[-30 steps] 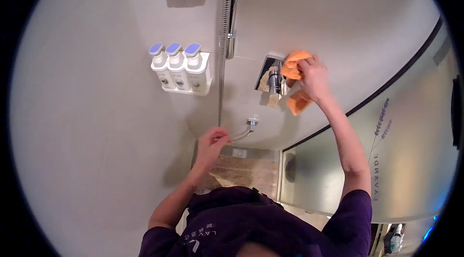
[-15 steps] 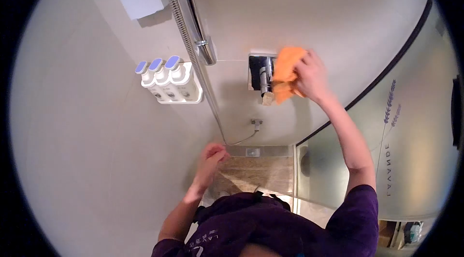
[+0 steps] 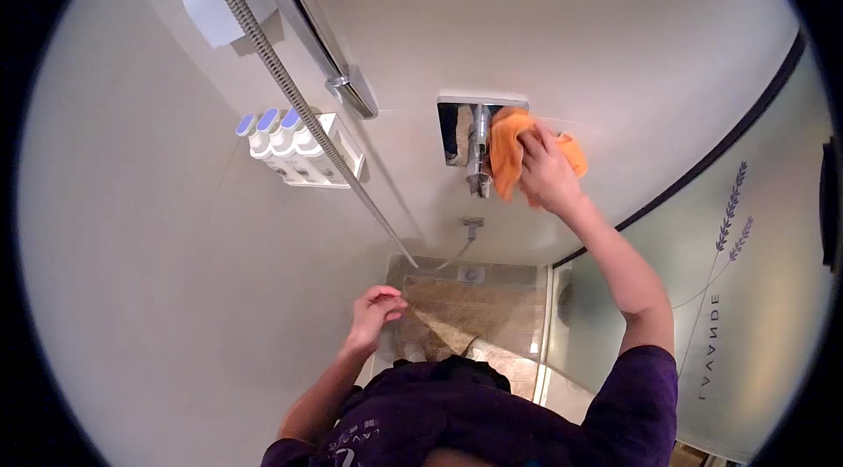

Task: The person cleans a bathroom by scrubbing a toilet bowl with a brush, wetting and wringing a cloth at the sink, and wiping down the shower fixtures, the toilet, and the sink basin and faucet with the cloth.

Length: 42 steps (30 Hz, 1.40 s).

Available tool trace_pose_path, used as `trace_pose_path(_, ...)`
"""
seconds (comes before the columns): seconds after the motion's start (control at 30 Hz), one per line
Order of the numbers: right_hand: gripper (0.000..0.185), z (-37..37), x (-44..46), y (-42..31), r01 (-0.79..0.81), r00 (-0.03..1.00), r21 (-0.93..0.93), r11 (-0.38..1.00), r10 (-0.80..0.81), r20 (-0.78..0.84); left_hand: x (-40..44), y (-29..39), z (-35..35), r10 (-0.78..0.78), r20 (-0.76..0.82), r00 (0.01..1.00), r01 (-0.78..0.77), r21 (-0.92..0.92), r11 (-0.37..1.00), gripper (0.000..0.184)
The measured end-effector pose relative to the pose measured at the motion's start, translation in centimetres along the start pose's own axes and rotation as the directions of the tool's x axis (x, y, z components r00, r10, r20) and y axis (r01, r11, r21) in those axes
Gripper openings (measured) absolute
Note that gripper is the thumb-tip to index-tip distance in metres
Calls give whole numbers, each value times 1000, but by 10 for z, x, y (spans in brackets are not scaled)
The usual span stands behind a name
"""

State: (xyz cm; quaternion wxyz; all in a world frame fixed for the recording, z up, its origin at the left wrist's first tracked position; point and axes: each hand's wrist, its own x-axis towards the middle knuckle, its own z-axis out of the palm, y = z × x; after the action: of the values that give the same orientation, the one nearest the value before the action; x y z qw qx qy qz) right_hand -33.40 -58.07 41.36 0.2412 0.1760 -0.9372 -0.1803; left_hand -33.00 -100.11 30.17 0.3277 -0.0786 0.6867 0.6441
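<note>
An orange cloth (image 3: 507, 146) is bunched in my right hand (image 3: 551, 175), whose fingers are closed on it. The cloth lies against the right side of a shiny square wall plate (image 3: 453, 133) and beside the chrome shower valve (image 3: 479, 146) in front of it. Part of the plate is hidden behind the cloth. My left hand (image 3: 376, 316) hangs low in the air near the left wall, its fingers loosely bent and a little apart, with nothing visible in them.
A metal shower hose (image 3: 290, 85) crosses in front of a chrome rail (image 3: 320, 28) and a white rack of pump bottles (image 3: 303, 155). A white dispenser (image 3: 215, 10) sits upper left. The frosted glass panel (image 3: 667, 265) stands right, above the brown tiled floor (image 3: 465, 313).
My right hand has shifted slightly down and left with the cloth, baring the plate's top edge. The hose now hangs across the bottle rack. My left hand's fingers have loosened, and the view has shifted.
</note>
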Motion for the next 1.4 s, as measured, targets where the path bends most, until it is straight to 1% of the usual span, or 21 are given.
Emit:
trace_pose_path(0.03, 28, 7, -5, -2, 16, 983, 17, 1000, -19, 182, 2, 2, 5, 5, 28, 1000, -5, -23, 1000, 16)
trace_pose_path(0.07, 28, 17, -13, -5, 18, 985, 18, 1000, -21, 174, -1, 1, 8, 28, 44, 999, -25, -70, 997, 17)
trace_pose_path(0.13, 30, 34, -27, -7, 26, 997, 112, 993, -17, -73, -2, -4, 9, 52, 29, 998, -51, -53, 997, 16)
trace_pose_path(0.17, 30, 29, -20, -6, 28, 997, 113, 993, -19, -77, -3, -7, 9, 69, 23, 997, -68, -37, 997, 16)
trace_pose_path(0.23, 37, 3, 4, -3, -95, 953, 90, 991, 116, -280, 0, -18, 4, 43, 6, 999, -43, -11, 999, 16)
trace_pose_path(0.27, 37, -6, 18, 4, -104, 953, 97, 990, 127, -276, 1, -21, 2, 22, -8, 1000, -22, 14, 1000, 15)
trace_pose_path(0.33, 46, -17, 39, 14, 0, 971, -195, 981, -47, -236, -4, -17, 13, -14, -21, 1000, 14, 6, 1000, 15)
trace_pose_path(0.47, 51, -21, 26, 11, 14, 997, -258, 966, -34, -72, -6, -14, 20, 18, 20, 1000, -17, -34, 999, 14)
trace_pose_path(0.57, 49, -11, 7, 4, 10, 998, -183, 983, 1, 62, -8, -14, 18, 24, 36, 999, -22, -35, 999, 14)
trace_pose_path(0.63, 42, 20, -18, 2, 192, 981, -189, 963, -181, 76, -11, -13, 14, 57, 18, 998, -56, -37, 998, 13)
trace_pose_path(0.67, 42, 26, -25, -2, 194, 980, -197, 961, -183, 72, -13, -14, 11, 76, 1, 997, -76, -39, 996, 13)
trace_pose_path(0.77, 40, 27, -29, -5, 119, 988, -73, 990, -111, 107, -17, -14, 3, 32, -73, 997, -32, -9, 999, 12)
trace_pose_path(0.83, 42, 0, -8, -8, -117, 988, 5, 993, 117, -101, -14, -20, -3, 25, -70, 997, -25, 4, 1000, 12)
trace_pose_path(0.93, 41, -8, 14, -7, -209, 958, -23, 978, 200, -206, -21, -19, 7, -3, -53, 999, 4, 19, 1000, 10)
trace_pose_path(0.97, 41, 5, 9, -17, -233, 952, -12, 972, 226, -208, -23, -15, 10, -5, -27, 1000, 5, 18, 1000, 10)
trace_pose_path(1.03, 43, 48, -11, -34, -243, 970, 29, 970, 242, 26, -15, -24, 5, 42, 44, 998, -42, -1, 999, 10)
trace_pose_path(1.17, 44, 81, -48, -72, -343, 924, 99, 934, 355, -141, -15, -30, -5, 73, 110, 991, -75, 21, 997, 12)
trace_pose_path(1.23, 44, 50, -30, -79, -473, 790, 286, 834, 544, -282, -13, -37, -15, 12, 71, 997, -19, 91, 996, 10)
trace_pose_path(1.27, 44, 20, -12, -74, -482, 789, 290, 827, 553, -267, -12, -40, -20, -46, 42, 998, 43, 67, 997, 9)
trace_pose_path(1.33, 48, -29, 30, -41, -404, 691, 726, 557, 706, -157, -7, -49, -28, -89, 38, 995, 86, 66, 994, 9)
trace_pose_path(1.4, 50, 5, 28, -36, -496, 701, 643, 583, 706, -99, -9, -49, -35, -132, 33, 991, 129, 78, 989, 9)
